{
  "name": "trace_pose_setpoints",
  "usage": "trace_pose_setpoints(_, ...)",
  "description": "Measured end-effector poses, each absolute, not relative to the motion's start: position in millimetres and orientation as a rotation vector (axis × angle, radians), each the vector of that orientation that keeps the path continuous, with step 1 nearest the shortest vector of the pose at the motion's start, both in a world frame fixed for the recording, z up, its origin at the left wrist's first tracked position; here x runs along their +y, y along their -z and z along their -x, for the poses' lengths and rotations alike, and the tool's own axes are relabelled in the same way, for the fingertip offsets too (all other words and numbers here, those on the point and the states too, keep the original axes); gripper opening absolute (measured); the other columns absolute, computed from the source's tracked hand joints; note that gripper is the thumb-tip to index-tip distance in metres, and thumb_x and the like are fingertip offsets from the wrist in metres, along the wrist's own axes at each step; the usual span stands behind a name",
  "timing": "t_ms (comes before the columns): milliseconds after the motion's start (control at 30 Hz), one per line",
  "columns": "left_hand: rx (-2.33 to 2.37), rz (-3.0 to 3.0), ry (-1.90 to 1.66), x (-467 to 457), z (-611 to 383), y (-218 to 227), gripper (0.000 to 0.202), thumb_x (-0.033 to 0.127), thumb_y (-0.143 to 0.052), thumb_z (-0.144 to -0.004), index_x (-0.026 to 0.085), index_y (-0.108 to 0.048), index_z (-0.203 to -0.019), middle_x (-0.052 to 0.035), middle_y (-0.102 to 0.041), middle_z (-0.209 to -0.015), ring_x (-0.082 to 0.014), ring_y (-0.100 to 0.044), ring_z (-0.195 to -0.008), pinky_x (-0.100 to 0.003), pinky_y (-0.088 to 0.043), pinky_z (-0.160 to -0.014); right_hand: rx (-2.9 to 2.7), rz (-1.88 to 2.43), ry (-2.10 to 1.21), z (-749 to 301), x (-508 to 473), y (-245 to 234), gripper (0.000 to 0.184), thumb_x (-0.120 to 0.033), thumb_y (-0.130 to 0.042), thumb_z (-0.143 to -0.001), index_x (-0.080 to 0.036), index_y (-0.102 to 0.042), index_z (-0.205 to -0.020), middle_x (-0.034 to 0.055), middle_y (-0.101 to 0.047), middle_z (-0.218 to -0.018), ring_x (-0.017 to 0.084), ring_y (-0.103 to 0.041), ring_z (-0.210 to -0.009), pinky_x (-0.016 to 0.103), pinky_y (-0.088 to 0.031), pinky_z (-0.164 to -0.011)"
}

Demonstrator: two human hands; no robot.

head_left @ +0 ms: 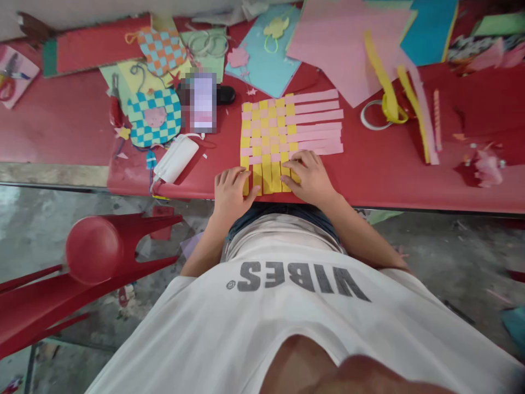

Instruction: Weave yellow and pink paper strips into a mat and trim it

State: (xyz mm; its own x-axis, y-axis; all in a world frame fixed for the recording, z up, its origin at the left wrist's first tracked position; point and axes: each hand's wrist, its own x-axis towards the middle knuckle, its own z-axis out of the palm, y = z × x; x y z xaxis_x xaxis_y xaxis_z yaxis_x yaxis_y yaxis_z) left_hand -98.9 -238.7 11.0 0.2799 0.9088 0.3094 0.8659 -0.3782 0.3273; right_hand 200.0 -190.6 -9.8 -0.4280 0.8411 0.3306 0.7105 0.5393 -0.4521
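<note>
A woven mat of yellow and pink paper strips (pixel 268 128) lies flat on the red table in front of me. Its loose pink ends (pixel 320 115) stretch to the right, and its loose yellow ends (pixel 266 175) point towards me. My left hand (pixel 232 189) rests at the mat's lower left corner, with thumb and fingers apart over the outer yellow strips. On the lower right part, my right hand (pixel 309 175) touches the yellow strips, its thumb and forefinger apart. The strip ends beneath that hand are partly hidden.
Left of the mat lie a phone (pixel 203 103), a white power bank (pixel 177 158) and a blue checkered woven piece (pixel 153 117). To the right are a tape roll (pixel 375 115), yellow-handled scissors (pixel 396 112) and pink sheets (pixel 348 44). A red stool (pixel 93 249) stands below the table's edge.
</note>
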Motion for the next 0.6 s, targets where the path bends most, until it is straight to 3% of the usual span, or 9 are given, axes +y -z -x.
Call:
trace_pose_setpoints(100, 1.585, -2.514, -0.660, -242, 102, 7, 0.059, 0.065, -0.066, -0.116, 0.021, -0.068, -0.156, -0.0208, -0.072, -0.163, -0.0420, -0.068, -0.147, -0.058, -0.052, -0.121, -2.345, 1.227, -0.383, -166, -186, -2, 0.049, -0.062, -0.059, -0.120, -0.023, -0.080, -0.141, 0.0166, -0.070, -0.134, 0.039, -0.063, -0.124, 0.058, -0.046, -0.111)
trace_pose_setpoints(200, 1.541, -2.579, -0.694, -247, 99, 22, 0.065, 0.068, -0.064, -0.116, 0.019, -0.067, -0.158, -0.0241, -0.069, -0.166, -0.0439, -0.066, -0.151, -0.062, -0.050, -0.125, -2.416, 1.259, -0.369, -131, -182, -10, 0.042, -0.052, -0.056, -0.124, -0.023, -0.081, -0.142, 0.0166, -0.072, -0.135, 0.038, -0.064, -0.124, 0.058, -0.042, -0.114)
trace_pose_setpoints(367, 1.498, -2.613, -0.675, -251, 99, 32, 0.057, 0.061, -0.065, -0.116, 0.015, -0.074, -0.149, -0.0255, -0.074, -0.158, -0.0440, -0.069, -0.149, -0.062, -0.051, -0.130, -2.453, 1.348, -0.401, -109, -177, -3, 0.043, -0.045, -0.050, -0.126, -0.021, -0.083, -0.138, 0.0177, -0.075, -0.138, 0.038, -0.065, -0.126, 0.057, -0.043, -0.116)
trace_pose_setpoints(600, 1.453, -2.483, -0.618, -248, 100, 32, 0.047, 0.052, -0.066, -0.116, 0.021, -0.075, -0.151, -0.0216, -0.074, -0.159, -0.0421, -0.068, -0.154, -0.063, -0.053, -0.131, -2.469, 1.334, -0.428, -111, -175, 0, 0.044, -0.045, -0.049, -0.125, -0.022, -0.082, -0.145, 0.0170, -0.078, -0.142, 0.039, -0.066, -0.131, 0.056, -0.044, -0.118)
